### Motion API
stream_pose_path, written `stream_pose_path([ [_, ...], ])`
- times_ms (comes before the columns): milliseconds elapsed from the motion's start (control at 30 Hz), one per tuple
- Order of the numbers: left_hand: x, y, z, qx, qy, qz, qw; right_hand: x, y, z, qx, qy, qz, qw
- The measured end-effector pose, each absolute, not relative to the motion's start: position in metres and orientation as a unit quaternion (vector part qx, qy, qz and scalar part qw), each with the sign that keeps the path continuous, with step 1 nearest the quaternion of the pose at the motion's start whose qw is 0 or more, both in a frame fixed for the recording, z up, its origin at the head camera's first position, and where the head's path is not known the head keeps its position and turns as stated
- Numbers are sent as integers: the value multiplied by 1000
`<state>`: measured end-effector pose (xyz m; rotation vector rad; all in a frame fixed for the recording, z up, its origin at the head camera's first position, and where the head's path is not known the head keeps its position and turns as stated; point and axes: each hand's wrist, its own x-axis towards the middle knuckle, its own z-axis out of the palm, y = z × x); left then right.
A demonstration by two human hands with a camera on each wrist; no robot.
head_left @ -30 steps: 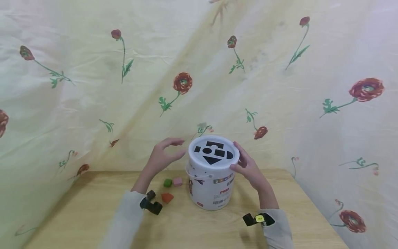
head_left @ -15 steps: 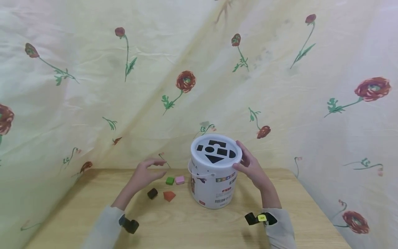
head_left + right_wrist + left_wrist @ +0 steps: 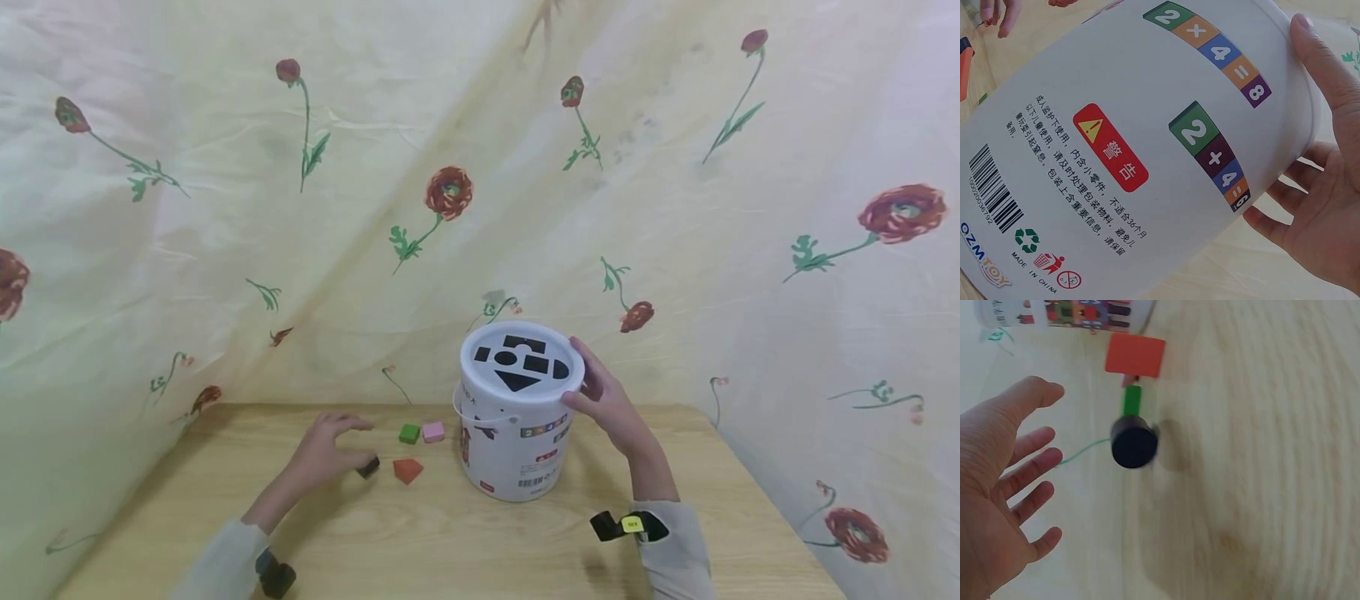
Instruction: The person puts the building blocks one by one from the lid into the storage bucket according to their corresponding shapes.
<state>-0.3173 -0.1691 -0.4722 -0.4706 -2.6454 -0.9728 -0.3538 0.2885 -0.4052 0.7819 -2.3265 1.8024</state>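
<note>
A white toy bucket (image 3: 510,458) stands upright on the table, its lid (image 3: 480,379) cut with several shaped holes. My right hand (image 3: 611,414) grips its right side near the lid, thumb in front and fingers behind; the right wrist view shows thumb and fingers around the bucket's printed wall (image 3: 1166,81). Over the table at left, my left hand (image 3: 318,457) hovers with spread fingers beside a black cylinder block (image 3: 369,467). A gap separates those fingers from the cylinder in the left wrist view. Near it lie an orange block (image 3: 408,471), a green block (image 3: 409,433) and a pink block (image 3: 433,432).
The wooden table (image 3: 465,550) ends at the back against a flower-printed curtain (image 3: 345,250), which also hangs on both sides. A thin white handle (image 3: 459,410) hangs down the bucket's left side.
My left hand has moved away from the bucket, left and down, to beside the black cylinder block. My right hand stays on the bucket. The view has shifted slightly.
</note>
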Motion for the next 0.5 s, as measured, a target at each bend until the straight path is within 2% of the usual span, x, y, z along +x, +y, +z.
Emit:
stream_pose_path([
  [233,-319,-172,-482,-211,-931,-228,194,-354,289,-403,258,-763,591,51],
  [367,-321,-174,-486,-212,-934,-218,190,-355,289,-403,260,-761,593,48],
  [500,-322,-175,-489,-195,-941,-222,166,-355,288,-405,261,-761,592,46],
])
